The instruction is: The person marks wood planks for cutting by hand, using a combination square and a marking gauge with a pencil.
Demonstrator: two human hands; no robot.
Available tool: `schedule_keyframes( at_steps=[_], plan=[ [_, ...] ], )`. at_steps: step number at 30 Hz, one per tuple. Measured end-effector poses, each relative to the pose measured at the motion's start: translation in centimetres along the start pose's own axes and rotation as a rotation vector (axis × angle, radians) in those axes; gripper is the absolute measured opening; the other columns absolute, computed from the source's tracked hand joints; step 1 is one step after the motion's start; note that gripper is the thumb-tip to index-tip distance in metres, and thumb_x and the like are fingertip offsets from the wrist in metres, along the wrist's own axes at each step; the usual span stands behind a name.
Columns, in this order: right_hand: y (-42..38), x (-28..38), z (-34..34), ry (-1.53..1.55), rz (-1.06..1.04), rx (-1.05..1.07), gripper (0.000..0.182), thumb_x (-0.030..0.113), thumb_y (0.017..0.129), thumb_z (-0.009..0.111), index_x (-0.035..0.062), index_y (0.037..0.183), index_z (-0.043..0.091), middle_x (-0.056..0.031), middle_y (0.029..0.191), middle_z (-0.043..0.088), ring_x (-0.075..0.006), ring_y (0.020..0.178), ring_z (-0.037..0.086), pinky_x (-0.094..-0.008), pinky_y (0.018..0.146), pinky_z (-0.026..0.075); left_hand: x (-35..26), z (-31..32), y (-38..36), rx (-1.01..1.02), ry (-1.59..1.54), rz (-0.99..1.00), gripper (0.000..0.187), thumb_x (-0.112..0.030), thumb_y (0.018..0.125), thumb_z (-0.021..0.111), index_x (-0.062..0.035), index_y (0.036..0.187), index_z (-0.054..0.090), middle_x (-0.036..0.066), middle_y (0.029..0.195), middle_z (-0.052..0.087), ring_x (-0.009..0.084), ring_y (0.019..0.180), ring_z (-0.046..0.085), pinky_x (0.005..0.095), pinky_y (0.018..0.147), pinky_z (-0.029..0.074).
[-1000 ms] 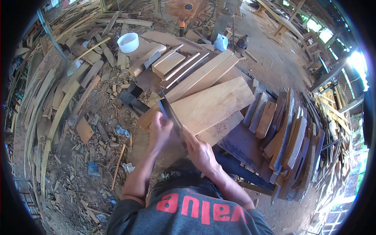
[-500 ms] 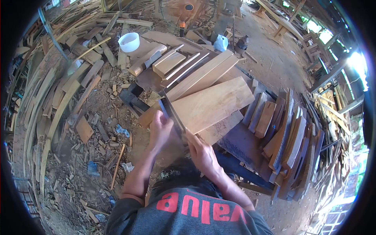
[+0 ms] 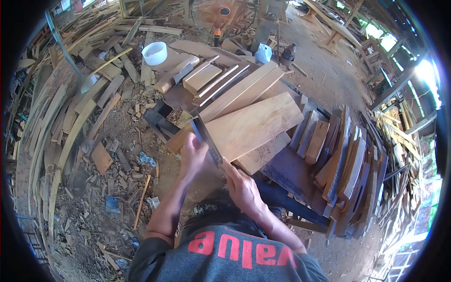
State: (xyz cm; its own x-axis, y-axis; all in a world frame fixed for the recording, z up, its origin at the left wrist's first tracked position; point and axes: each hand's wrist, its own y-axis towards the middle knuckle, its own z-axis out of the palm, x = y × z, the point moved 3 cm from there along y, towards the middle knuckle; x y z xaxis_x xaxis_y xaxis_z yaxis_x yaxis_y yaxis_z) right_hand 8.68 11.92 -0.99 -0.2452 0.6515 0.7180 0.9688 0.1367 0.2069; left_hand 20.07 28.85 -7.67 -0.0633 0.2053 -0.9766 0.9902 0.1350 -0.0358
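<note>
A long, flat, dark metal blade (image 3: 207, 137) slants across the near end of a broad wooden plank (image 3: 256, 124). I cannot make out which kind of tool it is. My right hand (image 3: 242, 187) is closed around its near end, and the grip is hidden in the fist. At the blade's left side, my left hand (image 3: 192, 152) is closed with bent fingers against the edge. The plank lies flat on the bench, with a shorter board (image 3: 265, 155) under its right side and a long beam (image 3: 249, 89) beyond it.
Smaller wood pieces (image 3: 202, 77) and a white tub (image 3: 154, 53) lie farther back. Blocks (image 3: 317, 142) line the bench's right side. Scrap wood and debris (image 3: 108, 197) cover the ground at left. A blue-white plastic bag (image 3: 263, 53) and a dark bottle (image 3: 289, 51) stand behind.
The blade has tilted slightly, showing more of its flat face. Both hands stay almost in place, still closed on it. The plank has not visibly moved.
</note>
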Motion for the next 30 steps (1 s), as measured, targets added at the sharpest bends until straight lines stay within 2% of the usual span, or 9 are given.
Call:
schedule_keyframes(
  at_steps=[5, 7, 8, 15, 16, 24, 27, 29, 30],
  plan=[
    [0.2, 0.4, -0.7, -0.032, 0.027, 0.000, 0.046, 0.010, 0.096, 0.055, 0.0071, 0.141, 0.049, -0.0226, 0.084, 0.064, -0.0427, 0.075, 0.066, -0.0507, 0.068, 0.054, -0.1, 0.1, 0.1, 0.029, 0.018, 0.024, 0.021, -0.014, 0.086, 0.068, -0.0006, 0.093, 0.054, 0.011, 0.083, 0.064, 0.0175, 0.076, 0.060, 0.0374, 0.069, 0.050],
    [2.2, 0.2, -0.2, -0.035, -0.005, -0.020, 0.046, 0.009, 0.095, 0.055, 0.0064, 0.140, 0.049, -0.0226, 0.084, 0.064, -0.0424, 0.075, 0.066, -0.0507, 0.068, 0.054, -1.4, 0.0, -0.4, 0.060, -0.091, -0.139, 0.020, -0.014, 0.086, 0.068, -0.0008, 0.092, 0.054, 0.010, 0.083, 0.064, 0.0172, 0.075, 0.061, 0.0367, 0.068, 0.050],
    [3.2, 0.2, 0.3, -0.061, -0.001, -0.008, 0.045, 0.008, 0.095, 0.055, 0.0060, 0.140, 0.049, -0.0226, 0.083, 0.064, -0.0423, 0.075, 0.066, -0.0507, 0.068, 0.054, 0.1, 0.1, 0.2, 0.042, -0.079, -0.042, 0.019, -0.014, 0.086, 0.068, -0.0009, 0.092, 0.055, 0.009, 0.082, 0.064, 0.0177, 0.075, 0.062, 0.0362, 0.068, 0.051],
    [0.0, -0.3, 0.2, -0.046, -0.058, -0.029, 0.049, 0.009, 0.094, 0.056, 0.0079, 0.143, 0.049, -0.0207, 0.081, 0.063, -0.0397, 0.070, 0.066, -0.0488, 0.065, 0.054, 0.9, 0.1, 0.4, 0.015, -0.043, 0.024, 0.020, -0.013, 0.086, 0.067, -0.0002, 0.095, 0.055, 0.011, 0.083, 0.064, 0.0177, 0.075, 0.060, 0.0372, 0.070, 0.050],
    [-0.7, 0.0, -0.1, -0.066, -0.004, 0.008, 0.051, 0.011, 0.095, 0.057, 0.0088, 0.144, 0.048, -0.0199, 0.080, 0.063, -0.0386, 0.068, 0.066, -0.0480, 0.063, 0.054, 0.6, 0.1, 0.2, 0.020, -0.029, 0.002, 0.021, -0.013, 0.086, 0.068, 0.0000, 0.096, 0.055, 0.011, 0.084, 0.064, 0.0178, 0.076, 0.061, 0.0373, 0.070, 0.049],
    [4.4, 0.1, 0.9, -0.146, -0.022, 0.041, 0.053, 0.007, 0.092, 0.055, 0.0067, 0.143, 0.046, -0.0220, 0.084, 0.064, -0.0424, 0.074, 0.067, -0.0507, 0.070, 0.054, -0.2, -0.2, 0.1, 0.065, -0.052, -0.056, 0.022, -0.013, 0.086, 0.069, -0.0004, 0.095, 0.054, 0.011, 0.084, 0.064, 0.0173, 0.077, 0.062, 0.0358, 0.071, 0.050],
    [3.1, -0.2, 1.0, -0.165, -0.026, 0.038, 0.052, 0.007, 0.092, 0.056, 0.0073, 0.143, 0.047, -0.0223, 0.084, 0.065, -0.0413, 0.073, 0.067, -0.0502, 0.068, 0.054, -0.6, -0.2, -0.2, 0.063, -0.103, -0.071, 0.022, -0.013, 0.086, 0.069, -0.0004, 0.094, 0.053, 0.010, 0.082, 0.063, 0.0168, 0.076, 0.061, 0.0361, 0.069, 0.050],
    [0.7, -0.3, 0.2, -0.086, -0.065, -0.008, 0.052, 0.008, 0.092, 0.058, 0.0079, 0.143, 0.049, -0.0213, 0.083, 0.064, -0.0405, 0.072, 0.067, -0.0493, 0.066, 0.054, 1.1, 0.2, 0.4, 0.012, -0.039, 0.032, 0.022, -0.013, 0.085, 0.069, -0.0005, 0.094, 0.053, 0.010, 0.080, 0.062, 0.0165, 0.075, 0.060, 0.0370, 0.068, 0.049],
    [-0.1, 0.0, -0.3, -0.098, -0.026, 0.018, 0.052, 0.008, 0.092, 0.059, 0.0087, 0.143, 0.050, -0.0209, 0.083, 0.064, -0.0395, 0.072, 0.067, -0.0485, 0.065, 0.054, 1.2, 0.2, 0.4, 0.010, -0.023, 0.014, 0.022, -0.013, 0.085, 0.069, -0.0008, 0.095, 0.053, 0.011, 0.079, 0.061, 0.0179, 0.073, 0.059, 0.0382, 0.068, 0.049]
  ],
)
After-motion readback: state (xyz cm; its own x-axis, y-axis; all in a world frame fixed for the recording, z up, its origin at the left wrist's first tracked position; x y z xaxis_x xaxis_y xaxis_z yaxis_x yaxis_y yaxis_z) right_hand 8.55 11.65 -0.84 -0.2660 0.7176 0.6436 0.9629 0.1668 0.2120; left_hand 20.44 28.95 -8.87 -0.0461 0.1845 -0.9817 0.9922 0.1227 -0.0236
